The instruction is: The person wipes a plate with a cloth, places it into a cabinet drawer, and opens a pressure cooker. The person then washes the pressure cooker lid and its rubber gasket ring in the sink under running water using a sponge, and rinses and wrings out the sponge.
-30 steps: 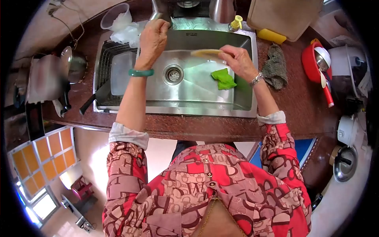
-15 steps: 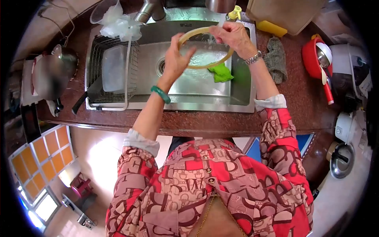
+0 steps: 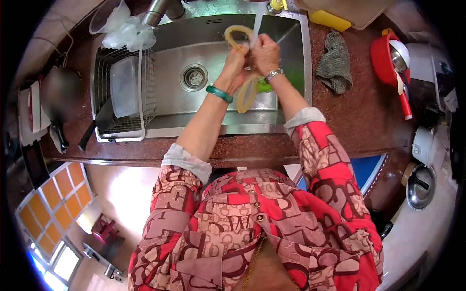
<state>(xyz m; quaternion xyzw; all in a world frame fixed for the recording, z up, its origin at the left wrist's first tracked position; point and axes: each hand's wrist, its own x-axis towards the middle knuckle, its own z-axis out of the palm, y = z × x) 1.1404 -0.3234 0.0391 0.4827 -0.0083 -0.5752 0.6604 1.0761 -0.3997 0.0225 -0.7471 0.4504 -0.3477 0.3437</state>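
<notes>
A yellowish flexible sealing ring [image 3: 246, 98] is squeezed together in the sink, one loop rising above my hands and another hanging below them. My left hand [image 3: 234, 69], with a green bangle at the wrist, is closed around the ring's pinched middle. Close against it, my right hand [image 3: 266, 57] has its fingers curled on the ring too; its fingertips are partly hidden. A stream of water [image 3: 257, 24] falls onto the hands from above. The bright green cloth [image 3: 263, 86] lies on the sink floor, mostly covered by my right wrist and the ring.
The steel sink [image 3: 170, 56] has a drain [image 3: 194, 77] at its left. A wire rack [image 3: 148, 82] holds a clear plastic container [image 3: 124, 87]. Right of the sink lie a grey cloth [image 3: 335, 63] and a red pan [image 3: 381, 57]. A yellow sponge [image 3: 330, 21] sits behind.
The ring has gone from a wide round hoop to a squeezed, folded shape. My hands have come together and lower, under the water. The view has shifted slightly.
</notes>
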